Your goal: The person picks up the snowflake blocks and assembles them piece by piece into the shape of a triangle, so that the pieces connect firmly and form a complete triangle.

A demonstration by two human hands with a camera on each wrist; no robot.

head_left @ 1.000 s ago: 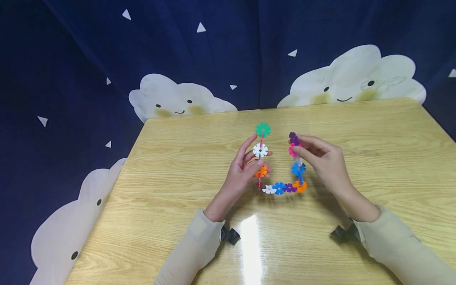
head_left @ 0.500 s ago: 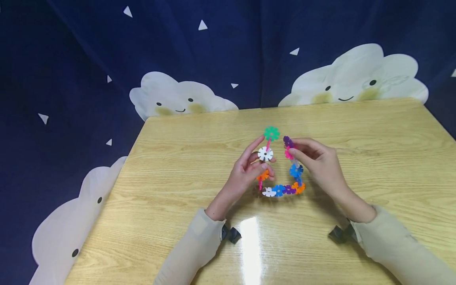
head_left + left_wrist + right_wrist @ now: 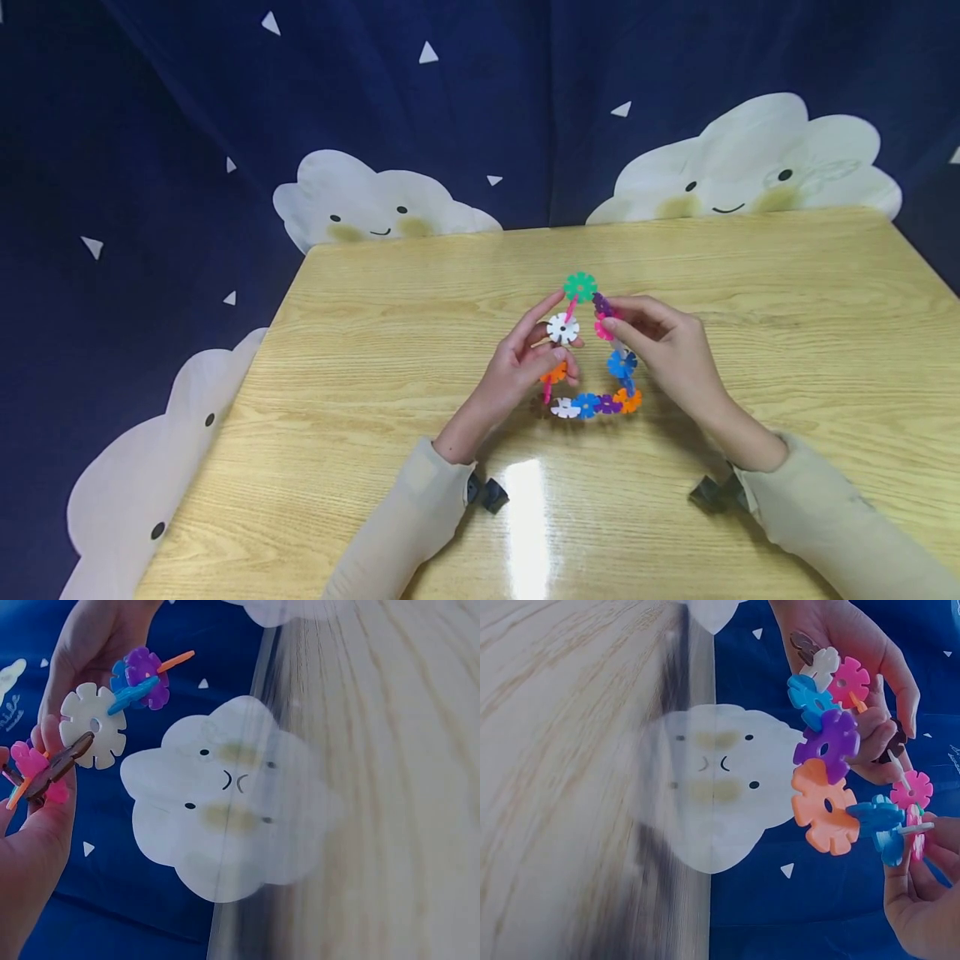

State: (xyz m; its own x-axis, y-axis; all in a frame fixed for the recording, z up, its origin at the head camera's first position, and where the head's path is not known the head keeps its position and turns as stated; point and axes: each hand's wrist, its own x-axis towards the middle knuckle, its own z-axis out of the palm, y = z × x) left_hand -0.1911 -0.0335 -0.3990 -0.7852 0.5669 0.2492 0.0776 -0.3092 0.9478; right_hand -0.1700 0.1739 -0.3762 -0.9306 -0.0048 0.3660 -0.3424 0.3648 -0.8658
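Observation:
A chain of snowflake-shaped interlocking discs bends into a near ring between both hands. My left hand (image 3: 510, 375) pinches its left side at an orange disc (image 3: 553, 373), the index finger stretched up beside the green disc (image 3: 581, 287) at the top end. A white disc (image 3: 562, 328) stands below the green one. With thumb and fingers, my right hand (image 3: 678, 346) grips a pink disc (image 3: 603, 327) near the purple end disc (image 3: 601, 304). The purple and green discs sit side by side. In the right wrist view a larger-looking orange disc (image 3: 810, 817) marks the lower corner.
The wooden table (image 3: 360, 358) lies under both hands, with a bright glare strip in front. Behind it hangs a dark blue curtain (image 3: 480, 100) with white clouds and triangles. Black camera mounts (image 3: 491, 494) show at both wrists.
The two ends of the chain have come together: the green end has moved right and slightly nearer, and my right hand has brought the purple end left and down. Both grips stay the same.

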